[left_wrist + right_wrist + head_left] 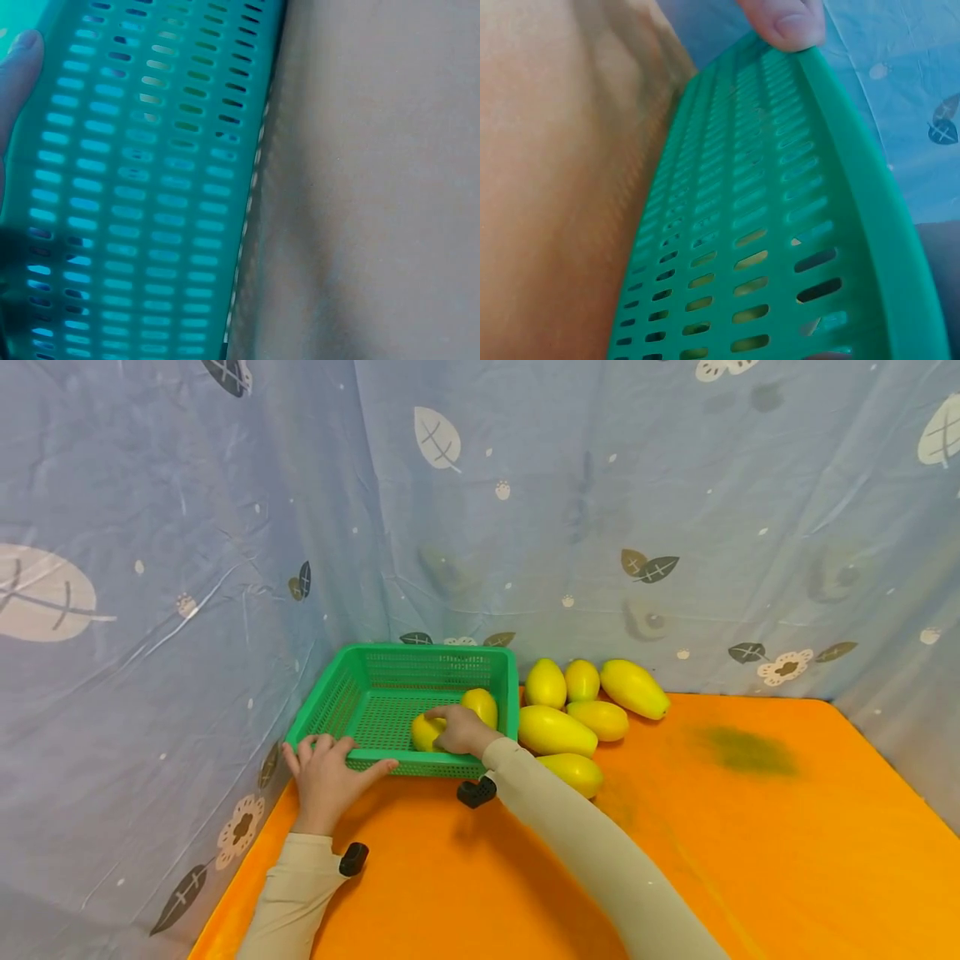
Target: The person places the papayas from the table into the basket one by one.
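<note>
A green perforated plastic basket (427,759) stands at the left end of the orange surface. My left hand (327,778) grips its near left corner, the thumb lying along the front rim. In the left wrist view that thumb (21,67) overlaps the top of the basket wall (135,180). Reaching over the front rim, my right hand (463,732) holds a yellow oblong fruit (423,732) low inside the basket, partly covering it. Another yellow fruit (480,702) lies just behind, in the right part. The right wrist view shows the basket's slotted outer wall (727,217); the right hand's fingers are hidden there.
Right of the basket lie several yellow fruits, among them a long one (557,732) and a larger one (634,688) by the back curtain (540,552). The orange cloth (750,843) has a dark greenish patch (750,752). Another curtain (150,693) borders the left side.
</note>
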Demonstrator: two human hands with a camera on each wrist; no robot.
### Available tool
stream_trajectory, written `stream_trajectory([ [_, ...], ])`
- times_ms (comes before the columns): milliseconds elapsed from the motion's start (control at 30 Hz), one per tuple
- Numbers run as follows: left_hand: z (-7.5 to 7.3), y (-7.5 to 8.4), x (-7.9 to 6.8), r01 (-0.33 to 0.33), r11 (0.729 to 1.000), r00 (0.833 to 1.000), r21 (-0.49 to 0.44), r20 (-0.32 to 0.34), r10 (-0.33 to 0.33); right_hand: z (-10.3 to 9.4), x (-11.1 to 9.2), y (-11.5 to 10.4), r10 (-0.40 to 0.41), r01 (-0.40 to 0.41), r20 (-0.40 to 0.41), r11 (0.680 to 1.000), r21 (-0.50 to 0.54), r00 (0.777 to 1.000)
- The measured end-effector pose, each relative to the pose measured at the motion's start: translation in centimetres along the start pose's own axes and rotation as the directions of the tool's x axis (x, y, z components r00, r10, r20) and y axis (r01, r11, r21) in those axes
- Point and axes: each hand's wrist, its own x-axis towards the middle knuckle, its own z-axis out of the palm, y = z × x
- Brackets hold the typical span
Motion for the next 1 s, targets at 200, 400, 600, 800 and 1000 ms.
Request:
stream_trajectory([
  [200,0.2,0.0,0.0,-0.008,1.0,1.0,-0.006,-0.006,0.008,-1.2,-0.8,0.1,-0.001,0.004,-0.058,0.999,0.05,0.998],
  [400,0.2,-0.4,0.1,-0.03,0.999,0.999,-0.012,-0.041,0.029,-6.1,-3.5,0.4,0.006,0.043,-0.141,0.939,0.342,0.99],
  [600,0.2,-0.5,0.2,-0.024,1.0,0.999,-0.018,-0.047,0.023,-11.5,-7.9,3.8,0.031,0.099,-0.242,0.857,0.506,0.97],
  [800,-0.1,-0.4,0.0,-0.01,1.0,1.0,-0.02,-0.011,0.01,-14.3,-12.6,9.4,0.131,0.094,-0.345,0.821,0.564,0.929],
  [1000,-0.2,-0.2,-0.1,-0.008,1.0,1.0,-0.025,0.013,0.009,-14.9,-16.4,13.9,0.226,0.117,-0.392,0.722,0.682,0.892],
])
